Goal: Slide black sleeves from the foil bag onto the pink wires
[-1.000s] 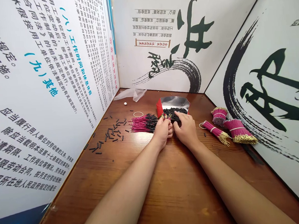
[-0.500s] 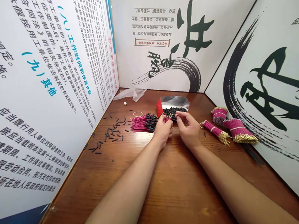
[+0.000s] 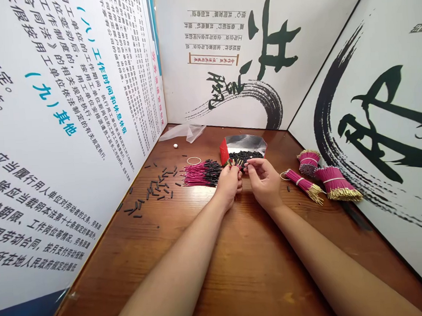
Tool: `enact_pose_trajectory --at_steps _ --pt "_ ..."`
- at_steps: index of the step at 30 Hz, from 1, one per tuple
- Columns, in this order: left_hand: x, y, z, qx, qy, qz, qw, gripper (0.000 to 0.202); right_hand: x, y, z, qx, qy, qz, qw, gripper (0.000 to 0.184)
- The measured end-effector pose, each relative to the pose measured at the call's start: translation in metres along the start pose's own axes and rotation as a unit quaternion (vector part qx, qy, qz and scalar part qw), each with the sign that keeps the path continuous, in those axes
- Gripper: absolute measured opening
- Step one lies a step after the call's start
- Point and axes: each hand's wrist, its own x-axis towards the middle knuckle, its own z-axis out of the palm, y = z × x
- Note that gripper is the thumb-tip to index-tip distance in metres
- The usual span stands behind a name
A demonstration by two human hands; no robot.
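Right hand up from tray, fingertips pinched, item unclear | left hand clutches pink wires

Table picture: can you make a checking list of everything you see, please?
surface: brown wooden table.
job's things: left hand grips a few gold-tipped pink wires; right hand pinches beside them, contents too small to tell; red box of black sleeves just behind.
clutter: loose sleeved wires, stray sleeves, tied pink bundles, rubber band, plastic bag.
grippers: both hands closed.
cables: nothing seen beyond the wires.
surroundings: printed boards on three sides.
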Motion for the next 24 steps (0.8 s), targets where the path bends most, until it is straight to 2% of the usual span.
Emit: enact_pose_trajectory --at_steps 13,24 --pt "0.0044 -0.0038 -0.0016 -0.009 0.011 0.008 1.000 0.010 -0.0013 0.0033 -0.0006 -0.032 -0.015 -0.047 0.998 0.009" --pt "0.0055 -0.0065 -0.0018 -0.001 0.011 0.015 1.000 0.012 -0.0009 0.0030 -0.0002 -0.053 -0.021 -0.046 0.997 0.009"
